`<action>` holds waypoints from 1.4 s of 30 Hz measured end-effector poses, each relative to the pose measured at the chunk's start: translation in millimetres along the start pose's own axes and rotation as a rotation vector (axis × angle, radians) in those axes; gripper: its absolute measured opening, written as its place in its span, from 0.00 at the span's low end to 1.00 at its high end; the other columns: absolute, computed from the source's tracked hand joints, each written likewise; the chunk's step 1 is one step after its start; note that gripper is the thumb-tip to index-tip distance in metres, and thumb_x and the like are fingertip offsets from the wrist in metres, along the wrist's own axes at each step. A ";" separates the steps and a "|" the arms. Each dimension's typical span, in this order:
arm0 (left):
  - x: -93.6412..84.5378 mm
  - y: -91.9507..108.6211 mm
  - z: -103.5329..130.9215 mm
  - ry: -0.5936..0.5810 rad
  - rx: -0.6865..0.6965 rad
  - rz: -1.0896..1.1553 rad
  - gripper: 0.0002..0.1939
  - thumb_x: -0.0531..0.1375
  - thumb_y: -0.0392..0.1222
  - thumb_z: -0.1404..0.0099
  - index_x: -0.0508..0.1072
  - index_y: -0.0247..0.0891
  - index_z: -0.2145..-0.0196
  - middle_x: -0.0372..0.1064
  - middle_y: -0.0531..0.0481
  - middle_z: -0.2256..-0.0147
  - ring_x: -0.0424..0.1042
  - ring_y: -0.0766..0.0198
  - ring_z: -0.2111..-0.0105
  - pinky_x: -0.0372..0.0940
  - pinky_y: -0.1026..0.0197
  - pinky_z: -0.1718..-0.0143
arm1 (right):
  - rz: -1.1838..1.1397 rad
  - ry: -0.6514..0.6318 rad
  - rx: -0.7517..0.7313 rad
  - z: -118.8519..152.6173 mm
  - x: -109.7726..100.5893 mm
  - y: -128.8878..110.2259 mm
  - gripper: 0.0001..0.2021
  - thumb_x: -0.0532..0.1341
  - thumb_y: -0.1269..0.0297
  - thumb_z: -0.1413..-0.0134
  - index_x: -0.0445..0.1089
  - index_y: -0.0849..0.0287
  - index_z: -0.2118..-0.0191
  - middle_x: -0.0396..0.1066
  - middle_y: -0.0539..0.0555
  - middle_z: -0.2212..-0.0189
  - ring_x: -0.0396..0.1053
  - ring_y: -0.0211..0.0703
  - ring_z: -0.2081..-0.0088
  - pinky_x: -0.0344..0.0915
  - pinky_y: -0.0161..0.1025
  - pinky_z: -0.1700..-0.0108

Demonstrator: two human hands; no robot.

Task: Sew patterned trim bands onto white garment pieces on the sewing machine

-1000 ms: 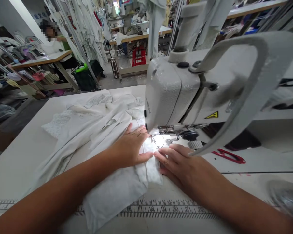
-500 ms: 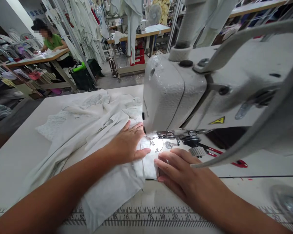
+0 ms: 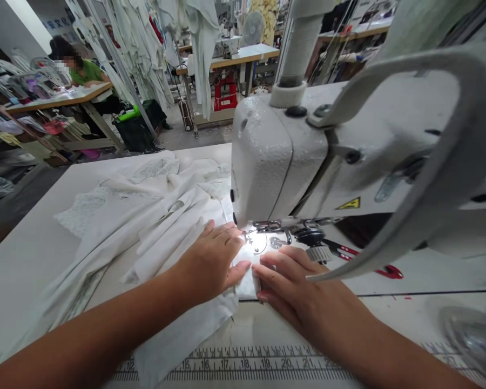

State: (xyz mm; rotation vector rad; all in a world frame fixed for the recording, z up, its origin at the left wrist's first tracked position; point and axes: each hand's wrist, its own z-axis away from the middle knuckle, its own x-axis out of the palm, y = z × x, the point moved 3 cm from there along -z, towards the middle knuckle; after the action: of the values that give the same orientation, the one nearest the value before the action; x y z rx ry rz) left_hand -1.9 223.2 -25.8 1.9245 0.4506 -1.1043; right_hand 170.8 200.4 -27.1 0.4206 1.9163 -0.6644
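A white garment (image 3: 157, 221) lies bunched on the sewing table, and its front part runs under the head of a sewing machine (image 3: 263, 156). My left hand (image 3: 210, 259) rests flat on the cloth with fingers spread, just left of the lit needle area. At the right edge of the same cloth, my right hand (image 3: 303, 286) has its thumb and index finger closed on the border. Its other fingers reach onto the machine bed, near the round metal plate (image 3: 274, 242). The machine head partly hides the needle and presser foot.
Red-handled scissors (image 3: 391, 271) lie behind my right hand, partly behind the curved guard. A printed ruler (image 3: 227, 363) runs along the front edge. Farther back are hanging white garments (image 3: 137, 48), another worktable (image 3: 243, 55) and a seated person in a green top (image 3: 87, 73).
My left hand has slid slightly left and toward me on the cloth. The right hand stays at the cloth edge. The whole view has shifted a little.
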 end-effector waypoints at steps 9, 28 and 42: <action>-0.8 -2.6 0.0 0.044 -0.027 0.055 0.04 0.61 0.39 0.42 0.72 0.38 0.67 0.72 0.40 0.63 0.68 0.45 0.54 0.55 0.38 0.45 | -0.026 -0.027 0.030 -1.4 -2.1 -2.5 0.07 0.54 0.68 0.37 0.69 0.57 0.62 0.72 0.55 0.60 0.68 0.49 0.59 0.64 0.49 0.57; 12.4 -10.6 8.2 0.078 0.009 0.015 0.14 0.61 0.40 0.38 0.72 0.37 0.54 0.72 0.39 0.54 0.67 0.44 0.47 0.48 0.41 0.38 | -0.056 -0.048 0.083 -0.1 -0.5 1.0 0.05 0.59 0.68 0.41 0.68 0.59 0.59 0.73 0.57 0.60 0.66 0.53 0.60 0.65 0.50 0.58; 19.4 -8.6 6.1 0.131 0.146 -0.325 0.09 0.56 0.39 0.36 0.66 0.35 0.57 0.72 0.44 0.62 0.72 0.55 0.60 0.63 0.39 0.46 | 0.021 -0.012 0.112 5.4 0.2 1.2 0.11 0.53 0.65 0.36 0.70 0.59 0.54 0.72 0.56 0.63 0.65 0.52 0.57 0.63 0.45 0.61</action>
State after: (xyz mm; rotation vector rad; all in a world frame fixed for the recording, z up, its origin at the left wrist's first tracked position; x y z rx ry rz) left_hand -0.1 221.3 -47.8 2.1097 0.7968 -1.2487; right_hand 175.2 198.0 -29.3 0.5051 1.8667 -0.7618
